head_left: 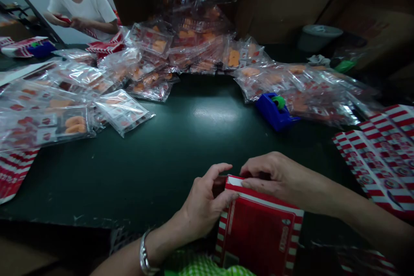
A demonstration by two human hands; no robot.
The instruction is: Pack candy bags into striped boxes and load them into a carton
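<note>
Close to my body, at the table's front edge, is a red cardboard box [258,233] with red-and-white striped sides. Its narrow top end faces up, with a white flap strip showing there. My left hand [207,202] grips the box's upper left corner, thumb on the front face and fingers curled behind. Across the top end lies my right hand [274,177], its thumb pressed on the flap and its fingers bent over the far edge. A silver bracelet [144,252] circles my left wrist.
Clear plastic packs [74,125] with orange pieces are heaped along the left and back of the dark green table [194,146]. A blue tape dispenser [274,112] stands right of centre. Striped printed cardboard [381,155] lies at right. Across the table a person [87,13] holds something red.
</note>
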